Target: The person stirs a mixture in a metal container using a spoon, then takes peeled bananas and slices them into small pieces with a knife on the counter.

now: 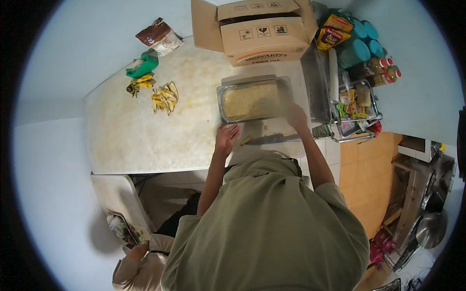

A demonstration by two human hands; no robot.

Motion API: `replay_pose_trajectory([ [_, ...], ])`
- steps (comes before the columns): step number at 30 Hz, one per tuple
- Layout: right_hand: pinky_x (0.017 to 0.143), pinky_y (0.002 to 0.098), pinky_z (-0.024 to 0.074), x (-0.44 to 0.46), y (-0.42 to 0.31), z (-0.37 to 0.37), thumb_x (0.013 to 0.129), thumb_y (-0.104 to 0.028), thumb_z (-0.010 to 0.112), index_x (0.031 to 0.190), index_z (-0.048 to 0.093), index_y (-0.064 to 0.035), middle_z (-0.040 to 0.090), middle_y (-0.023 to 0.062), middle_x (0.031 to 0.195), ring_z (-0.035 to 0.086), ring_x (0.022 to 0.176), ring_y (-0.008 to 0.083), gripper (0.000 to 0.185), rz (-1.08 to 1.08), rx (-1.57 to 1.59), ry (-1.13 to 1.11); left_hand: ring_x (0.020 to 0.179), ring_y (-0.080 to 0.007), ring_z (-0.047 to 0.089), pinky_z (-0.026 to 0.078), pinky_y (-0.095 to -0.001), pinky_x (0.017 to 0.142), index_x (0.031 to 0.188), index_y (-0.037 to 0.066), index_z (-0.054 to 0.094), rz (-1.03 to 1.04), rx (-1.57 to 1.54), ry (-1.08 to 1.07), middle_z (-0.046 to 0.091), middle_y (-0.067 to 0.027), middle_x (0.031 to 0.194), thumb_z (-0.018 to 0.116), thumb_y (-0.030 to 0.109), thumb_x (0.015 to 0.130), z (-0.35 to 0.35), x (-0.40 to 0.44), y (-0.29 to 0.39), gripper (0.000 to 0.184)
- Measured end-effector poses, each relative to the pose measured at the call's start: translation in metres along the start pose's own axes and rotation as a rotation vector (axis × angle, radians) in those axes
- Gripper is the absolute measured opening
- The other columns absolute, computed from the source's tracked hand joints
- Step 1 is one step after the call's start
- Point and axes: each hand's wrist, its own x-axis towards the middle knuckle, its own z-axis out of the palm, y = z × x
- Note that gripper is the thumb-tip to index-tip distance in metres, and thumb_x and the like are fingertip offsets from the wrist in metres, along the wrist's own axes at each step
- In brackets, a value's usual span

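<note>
A rectangular metal tray (219,104) holds a pale yellow, mashed-looking mass (247,101). By its near left corner is my left hand (227,137), fingers stretched out at the rim; whether they press on it is unclear. My right hand (297,118) is at the tray's right end, smeared by motion, with a blur over that end of the tray. I cannot make out its fingers or anything in them. Between my forearms lies a knife (268,139), with a small yellowish-brown piece (246,140) by its tip.
Banana peels (165,98), a few bananas (144,81) and a green bag (144,65) lie on the left of the table (131,140). A brown-and-white bag (162,38) and an open cardboard box (264,39) stand behind. Jars, bottles (383,76) and a metal rack (357,138) crowd the right.
</note>
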Motion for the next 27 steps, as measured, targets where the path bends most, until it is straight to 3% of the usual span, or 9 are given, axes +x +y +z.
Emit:
replay_pose_trajectory([
  [6,0.066,0.052,0.0492,0.001,0.045,-0.024,0.096,-0.021,0.055,0.083,0.061,0.0005,0.065,0.0248,0.077,0.065,0.076,0.0449,0.026,0.027,0.079,0.129,0.119,-0.0405,0.057,0.048,-0.0497,0.104,0.153,0.007,0.001,-0.022,0.066,0.055,0.046,-0.0292,0.14,0.045,0.025,0.103,0.001,-0.008,0.004,0.069],
  [7,0.065,0.0508,0.0489,-0.001,0.041,-0.032,0.096,-0.02,0.055,0.08,0.061,0.001,0.064,0.0254,0.076,0.065,0.074,0.0447,0.027,0.091,0.104,0.143,0.121,-0.0392,0.056,0.047,-0.049,0.105,0.151,0.008,0.006,-0.027,0.069,0.067,0.046,-0.0277,0.14,0.049,0.028,0.102,0.005,-0.009,0.005,0.068],
  [9,0.065,0.0488,0.0491,-0.003,0.042,-0.03,0.096,-0.02,0.055,0.079,0.061,0.001,0.064,0.0249,0.076,0.064,0.073,0.0441,0.027,-0.017,0.148,0.165,0.124,-0.0367,0.054,0.045,-0.0477,0.108,0.147,0.01,0.016,-0.041,0.082,0.09,0.047,-0.0249,0.139,0.056,0.033,0.1,0.006,-0.011,0.004,0.065],
  [13,0.065,0.0455,0.0492,-0.015,0.012,-0.02,0.095,-0.018,0.055,0.078,0.061,0.0018,0.064,0.0229,0.075,0.064,0.072,0.0417,0.027,-0.018,0.343,0.199,0.126,-0.0373,0.052,0.043,-0.049,0.109,0.147,0.009,0.012,-0.015,0.054,0.054,0.045,-0.0253,0.139,0.059,0.04,0.098,-0.004,-0.003,-0.003,0.075],
  [18,0.064,0.0431,0.0496,-0.017,-0.015,-0.009,0.095,-0.013,0.056,0.087,0.064,0.003,0.066,0.0209,0.077,0.065,0.071,0.0384,0.02,0.017,0.341,0.123,0.126,-0.0367,0.051,0.042,-0.0503,0.11,0.148,0.008,0.013,0.128,0.162,-0.01,0.046,-0.0237,0.137,0.059,0.043,0.097,-0.018,0.001,-0.008,0.077],
  [23,0.059,0.0399,0.0478,-0.02,-0.041,-0.065,0.095,-0.012,0.06,0.093,0.066,-0.0003,0.063,0.0205,0.074,0.061,0.063,0.0366,0.014,-0.095,0.34,0.291,0.122,-0.0349,0.053,0.047,-0.048,0.105,0.147,0.005,0.025,0.114,0.221,0.22,0.048,-0.0212,0.134,0.062,0.03,0.095,-0.012,-0.007,0.024,0.068],
  [26,0.055,0.0384,0.0443,-0.016,-0.01,-0.066,0.095,-0.018,0.065,0.092,0.067,-0.0016,0.059,0.0192,0.068,0.056,0.056,0.0304,0.017,-0.12,0.323,0.267,0.119,-0.0318,0.056,0.051,-0.0451,0.101,0.144,0.003,0.034,0.09,0.289,0.239,0.051,-0.0188,0.131,0.059,0.022,0.094,-0.003,-0.012,0.042,0.059],
  [27,0.053,0.0354,0.0408,-0.017,-0.005,-0.07,0.094,-0.021,0.068,0.09,0.067,0.0001,0.057,0.0146,0.064,0.048,0.053,0.0205,0.021,-0.055,0.335,0.238,0.118,-0.0312,0.056,0.051,-0.0445,0.101,0.143,0.002,0.036,0.064,0.315,0.242,0.051,-0.0182,0.13,0.059,0.023,0.094,0.0,-0.012,0.047,0.058],
])
